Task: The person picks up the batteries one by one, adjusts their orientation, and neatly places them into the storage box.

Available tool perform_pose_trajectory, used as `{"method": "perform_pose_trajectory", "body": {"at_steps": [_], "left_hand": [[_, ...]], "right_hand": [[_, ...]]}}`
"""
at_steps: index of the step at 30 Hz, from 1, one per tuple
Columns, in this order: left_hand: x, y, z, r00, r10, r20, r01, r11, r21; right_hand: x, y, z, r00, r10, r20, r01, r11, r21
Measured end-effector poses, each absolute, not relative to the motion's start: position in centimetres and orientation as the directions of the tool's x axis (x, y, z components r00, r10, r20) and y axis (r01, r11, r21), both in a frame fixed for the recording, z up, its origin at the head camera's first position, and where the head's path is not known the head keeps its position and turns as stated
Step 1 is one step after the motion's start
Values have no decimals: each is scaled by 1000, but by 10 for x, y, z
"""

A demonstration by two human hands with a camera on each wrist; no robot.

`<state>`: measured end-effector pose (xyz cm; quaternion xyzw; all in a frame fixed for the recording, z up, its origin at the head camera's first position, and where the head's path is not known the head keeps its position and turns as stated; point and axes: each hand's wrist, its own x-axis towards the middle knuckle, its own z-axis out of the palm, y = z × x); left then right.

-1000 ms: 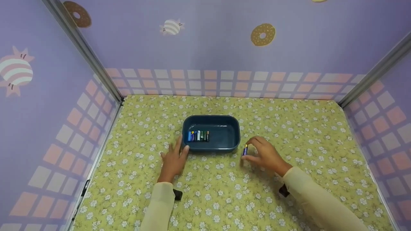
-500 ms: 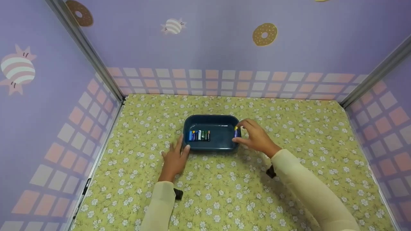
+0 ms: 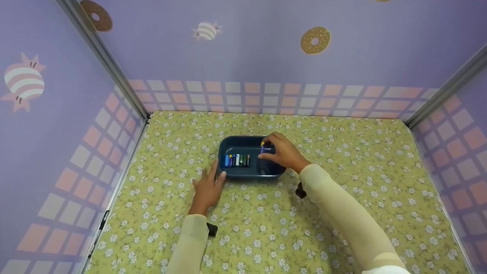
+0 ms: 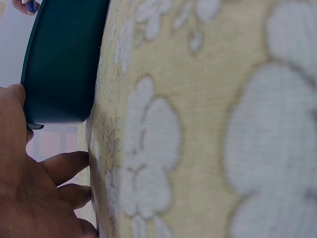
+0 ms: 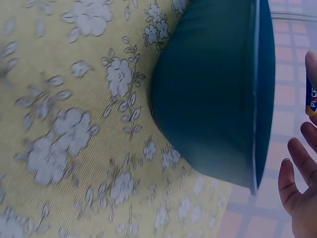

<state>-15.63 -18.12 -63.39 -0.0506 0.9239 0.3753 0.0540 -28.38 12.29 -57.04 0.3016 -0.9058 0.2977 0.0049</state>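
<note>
A dark teal plastic tub (image 3: 251,176) stands on the flowered cloth. Inside it, toward the left, several batteries (image 3: 237,161) lie side by side in a row. My right hand (image 3: 282,152) pinches one more battery (image 3: 262,148), purple-blue with a yellow end, between thumb and fingers above the tub's right half. Lettering shows on this battery (image 5: 311,98) in the right wrist view. At the tub's front left corner, my left hand (image 3: 207,190) touches the wall with thumb and forefinger. Its other fingers (image 4: 67,166) stretch out and reach the cloth.
Yellow flowered cloth (image 3: 251,228) covers the table around the tub. Purple printed panels (image 3: 258,49) enclose the back and both sides, with metal posts (image 3: 102,57) at the corners. A black wrist device (image 3: 301,190) shows under the right sleeve.
My right hand has carried the battery leftward from beside the tub, across its right rim and over the inside. The left hand and the row of batteries have stayed put.
</note>
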Motion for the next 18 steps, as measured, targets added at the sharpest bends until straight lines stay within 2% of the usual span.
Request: {"method": "perform_pose_trajectory", "body": {"at_steps": [7,18], "left_hand": [[-157,-182,-635,-989,-54,-140,-136,717,684],[-157,-182,-635,-988,-46,-145,-133,722,679]], "right_hand": [[-296,102,-583,-822,-559,108,-517,653,-553],[-299,83,-607,-847,-531,7,-461,728,-507]]}}
